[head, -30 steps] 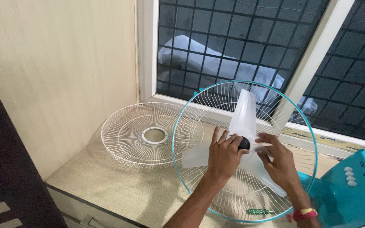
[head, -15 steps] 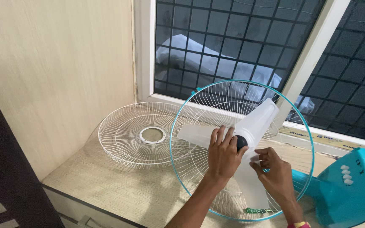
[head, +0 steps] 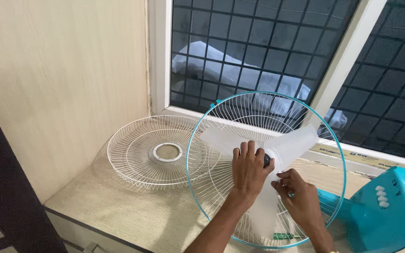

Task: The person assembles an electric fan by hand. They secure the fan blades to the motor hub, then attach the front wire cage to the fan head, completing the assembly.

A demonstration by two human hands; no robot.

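A teal table fan lies tilted on a wooden surface, its rear wire guard (head: 221,187) ringed in teal. A translucent white three-blade propeller (head: 296,140) sits on the hub. My left hand (head: 249,171) wraps over the black hub cap (head: 267,160) at the centre. My right hand (head: 296,199) pinches the lower blade near the hub. The teal fan base (head: 390,211) with white buttons is at the lower right.
A loose white wire front guard (head: 132,154) lies flat to the left, against the beige wall. A window with a dark metal grille (head: 258,47) stands behind. A green-handled screwdriver (head: 284,236) lies under the fan guard. A dark cabinet edge (head: 1,197) is at the left.
The propeller has turned clockwise, one blade moving from upright to the upper right. My right hand has slid down and closed on the lower blade; my left hand stays on the hub.
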